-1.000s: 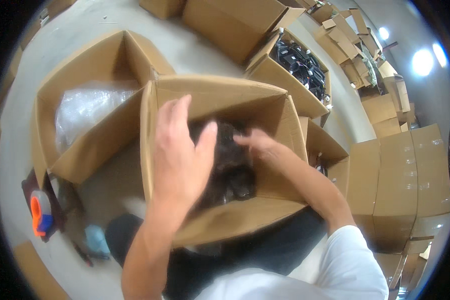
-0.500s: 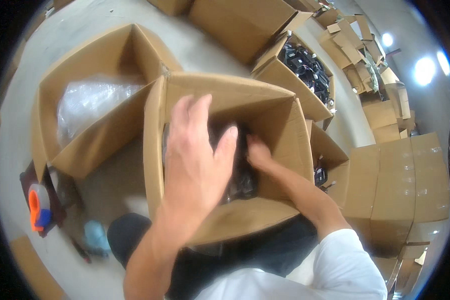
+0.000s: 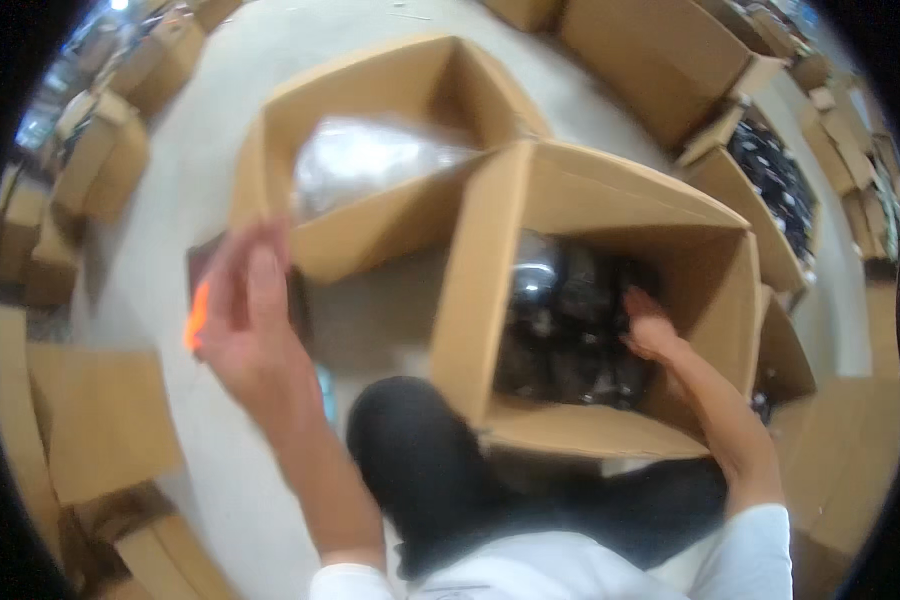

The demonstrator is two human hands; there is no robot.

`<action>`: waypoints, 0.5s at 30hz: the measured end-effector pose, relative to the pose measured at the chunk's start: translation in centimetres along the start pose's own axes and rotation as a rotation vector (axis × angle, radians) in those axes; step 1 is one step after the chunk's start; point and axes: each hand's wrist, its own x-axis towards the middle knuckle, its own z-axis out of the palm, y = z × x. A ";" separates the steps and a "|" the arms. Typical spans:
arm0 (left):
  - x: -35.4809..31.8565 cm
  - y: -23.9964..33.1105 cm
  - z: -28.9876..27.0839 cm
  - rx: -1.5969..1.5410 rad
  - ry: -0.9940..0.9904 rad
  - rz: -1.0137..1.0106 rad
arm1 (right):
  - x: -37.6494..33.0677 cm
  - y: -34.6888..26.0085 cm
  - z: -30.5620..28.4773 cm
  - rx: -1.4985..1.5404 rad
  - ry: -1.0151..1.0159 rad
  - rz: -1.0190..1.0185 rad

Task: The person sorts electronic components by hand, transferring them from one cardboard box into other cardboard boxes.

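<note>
The near box holds dark bundles, the far box clear plastic. Right grip spreads against them; left grip, blurred, I cannot tell.

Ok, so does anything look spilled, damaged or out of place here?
No, nothing stands out. The dark packages sit inside the open box, and the clear plastic lies in the neighbouring box. Blur hides whether the left hand touches the orange thing.

Left head-worn fisheye view, facing down over the wearer's knee, close above an open carton
</note>
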 end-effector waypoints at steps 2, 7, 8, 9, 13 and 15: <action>-1.2 -5.1 -7.0 0.301 0.051 -0.044 | -0.7 -1.7 -1.3 -0.016 0.081 -0.009; -2.5 -14.4 -15.0 0.447 0.033 -0.375 | -1.2 -6.1 -6.8 0.172 0.245 -0.103; -1.5 -14.0 -13.3 0.444 0.007 -0.249 | -1.9 -7.1 -8.0 0.218 0.250 -0.120; 0.7 -11.9 -9.7 0.410 -0.030 -0.183 | -2.5 -8.1 -9.4 0.260 0.257 -0.141; 12.4 -14.8 -0.3 0.398 -0.310 0.055 | -6.6 -12.3 -13.9 0.307 0.317 -0.268; 18.1 -21.0 1.6 0.623 -0.469 0.102 | -8.9 -15.2 -16.4 0.339 0.243 -0.291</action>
